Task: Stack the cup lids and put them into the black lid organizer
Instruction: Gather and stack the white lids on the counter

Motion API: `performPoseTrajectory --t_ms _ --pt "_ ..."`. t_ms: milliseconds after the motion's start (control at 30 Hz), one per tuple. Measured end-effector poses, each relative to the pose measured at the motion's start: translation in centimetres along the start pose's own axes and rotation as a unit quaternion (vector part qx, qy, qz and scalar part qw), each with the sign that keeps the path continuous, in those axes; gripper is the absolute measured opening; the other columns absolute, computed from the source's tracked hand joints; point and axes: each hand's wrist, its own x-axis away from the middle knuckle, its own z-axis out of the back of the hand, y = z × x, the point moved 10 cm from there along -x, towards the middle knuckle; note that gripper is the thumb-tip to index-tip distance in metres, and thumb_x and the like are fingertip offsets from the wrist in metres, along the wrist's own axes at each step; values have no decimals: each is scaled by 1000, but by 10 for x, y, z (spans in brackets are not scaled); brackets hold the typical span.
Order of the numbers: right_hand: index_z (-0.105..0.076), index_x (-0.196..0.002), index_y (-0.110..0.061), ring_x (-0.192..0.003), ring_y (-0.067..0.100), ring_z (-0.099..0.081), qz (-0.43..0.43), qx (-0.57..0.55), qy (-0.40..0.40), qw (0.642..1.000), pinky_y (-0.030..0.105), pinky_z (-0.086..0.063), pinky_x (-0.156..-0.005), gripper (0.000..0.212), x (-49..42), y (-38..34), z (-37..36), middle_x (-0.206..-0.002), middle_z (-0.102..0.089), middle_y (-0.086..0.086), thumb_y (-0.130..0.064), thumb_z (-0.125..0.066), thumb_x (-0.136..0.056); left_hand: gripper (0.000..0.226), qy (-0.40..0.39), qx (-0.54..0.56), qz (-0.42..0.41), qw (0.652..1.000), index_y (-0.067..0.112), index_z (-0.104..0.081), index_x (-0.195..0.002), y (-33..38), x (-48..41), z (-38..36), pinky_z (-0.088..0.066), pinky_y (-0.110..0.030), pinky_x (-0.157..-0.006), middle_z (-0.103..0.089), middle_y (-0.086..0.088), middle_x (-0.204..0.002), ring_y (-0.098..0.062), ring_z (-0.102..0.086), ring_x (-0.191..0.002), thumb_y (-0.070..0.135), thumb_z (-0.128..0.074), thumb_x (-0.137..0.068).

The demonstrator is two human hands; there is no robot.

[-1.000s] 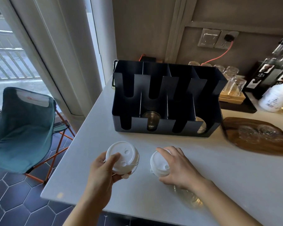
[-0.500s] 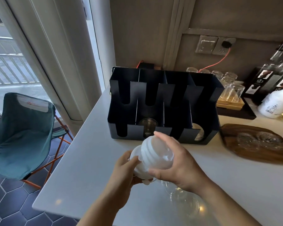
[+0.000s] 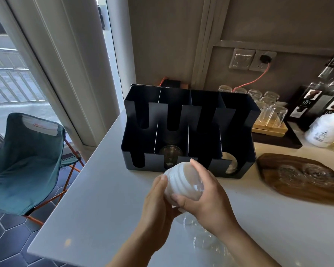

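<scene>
Both hands wrapped around a white stack of lids (image 3: 183, 182), lifted off the counter (image 3: 96, 199) just in front of the black organizer (image 3: 189, 132). Right hand (image 3: 206, 197) curled over the top and near side, fingers closed on the ribbed rims; left hand (image 3: 154, 203) cupped under the left end, thumb pressed against the edge. Stack lying tilted, roughly sideways, rims showing as 5 or so ridges, exact count unclear. Judged to be mid-squeeze: seating the lids tight before loading. Best done by pressing evenly from both ends so rims nest square, then turning the stack to match a slot. Beyond the hands, organizer open on top with several compartments and U-shaped front notches; a clear cup (image 3: 170, 155) visible low in 1 front compartment, something pale in the rightmost front one, the far-left and the middle front ones apparently free. Worth choosing an empty bay and lowering straight down to avoid catching rims on the dividers. Clear plastic lids (image 3: 204, 239) lying on the counter below the wrists, a wooden tray (image 3: 301, 180) to the right, glasses (image 3: 268, 110) further back.
</scene>
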Motion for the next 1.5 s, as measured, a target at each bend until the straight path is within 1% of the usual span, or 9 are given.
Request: performPoseTrajectory --t_ms 100,200,367,600,867,1000,1200,1367,1500 --pt "-32 -148 -44 -113 -13 -45 -15 20 13 1000 3 -36 -85 98 0 4 3 -132 -45 -30 -69 -77 -65 53 -35 -41 1 999 18 -74 -122 -1 -1 -8 -59 -47 -90 -79 -19 -113 -28 -77 -101 58 -46 -102" --pt "-34 -148 -42 -115 1 -51 -39 38 24 998 15 -42 -87 97 1 11 7 -132 -49 -24 -67 -77 -65 62 -71 -81 2 994 17 -61 -133 -6 -6 -12 -60 -47 -89 -70 -29 -121 -29 -70 -94 53 -71 -83" --pt "-30 -151 -41 -123 7 -51 -73 100 -18 992 22 -42 -89 108 0 17 14 -143 -49 -18 -89 -49 -57 75 -145 -64 6 987 11 -56 -142 -6 -4 -24 -61 -55 -92 -69 -29 -128 -37 -72 -103 55 -75 -84" --pt "-7 -157 -42 -142 -16 -18 -77 -101 -119 985 15 -31 -107 99 -2 22 5 -157 -5 -39 -73 -61 -80 58 -141 -79 -20 987 13 -61 -137 8 -10 -28 -63 -54 -89 -74 -24 -121 -37 -75 -102 49 -67 -92" --pt "-29 -151 -43 -134 -9 -39 -61 -151 -156 974 13 -47 -97 84 -9 23 15 -147 -36 -32 -45 -75 -80 51 -95 -82 -13 992 8 -66 -128 14 -17 -22 -65 -42 -71 -76 -26 -111 -36 -78 -91 48 -63 -97" --pt "-38 -146 -49 -137 0 -44 -41 -176 -162 970 32 -44 -110 84 -15 24 18 -150 -42 -25 -50 -83 -75 53 -76 -80 -14 994 4 -65 -126 19 -20 -20 -65 -42 -68 -74 -32 -110 -40 -77 -89 49 -58 -98" --pt "-42 -145 -39 -132 8 -53 -26 -248 -185 951 30 -49 -103 79 -18 16 15 -141 -56 -19 -14 -79 -80 40 -53 -73 -1 996 9 -73 -116 26 -24 -13 -63 -41 -58 -75 -20 -91 -32 -77 -77 36 -45 -109" --pt "-37 -145 -50 -140 6 -41 10 -135 -204 970 43 -37 -117 87 -26 12 14 -150 -41 -24 -34 -86 -75 34 -50 -111 -9 992 21 -74 -116 31 -25 -14 -63 -41 -56 -74 -15 -97 -29 -77 -75 35 -43 -110" --pt "-37 -144 -53 -136 -1 -40 37 -41 -204 977 38 -39 -115 89 -34 6 18 -143 -38 -31 -37 -88 -72 33 -48 -123 -9 991 30 -75 -116 33 -24 -12 -65 -44 -60 -75 -16 -108 -33 -78 -80 35 -43 -110"
